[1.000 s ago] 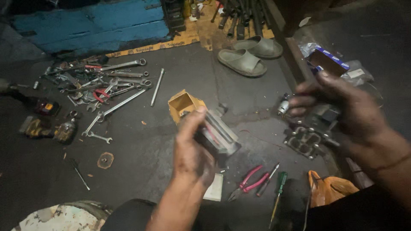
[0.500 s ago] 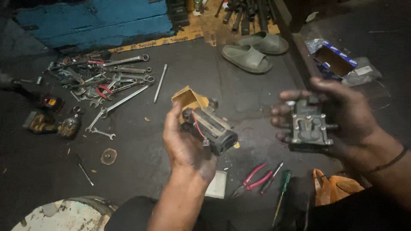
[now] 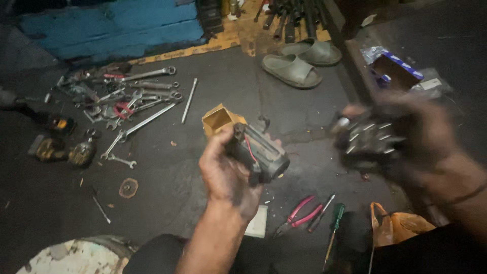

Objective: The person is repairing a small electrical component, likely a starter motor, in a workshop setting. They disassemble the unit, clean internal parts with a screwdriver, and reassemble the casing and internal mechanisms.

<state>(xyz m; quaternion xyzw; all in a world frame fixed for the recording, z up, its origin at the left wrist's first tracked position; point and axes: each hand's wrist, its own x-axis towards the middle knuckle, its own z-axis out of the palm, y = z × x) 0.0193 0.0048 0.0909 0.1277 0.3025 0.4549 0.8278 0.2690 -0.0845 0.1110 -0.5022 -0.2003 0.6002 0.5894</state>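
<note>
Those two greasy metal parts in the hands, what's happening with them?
A person sits over a dark floor, each of the hands holding a part. The left hand grips a grimy cylindrical motor-like part with a red wire. The right hand holds a blocky metal part, blurred by motion. On the floor lie a pile of wrenches, pink-handled pliers, a green screwdriver, a small yellow box and a pair of sandals.

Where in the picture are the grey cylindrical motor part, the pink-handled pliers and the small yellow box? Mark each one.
grey cylindrical motor part (image 3: 264, 155), head view, on its grey casing.
pink-handled pliers (image 3: 300, 213), head view, on a pink handle.
small yellow box (image 3: 219, 121), head view, on its open top.
</note>
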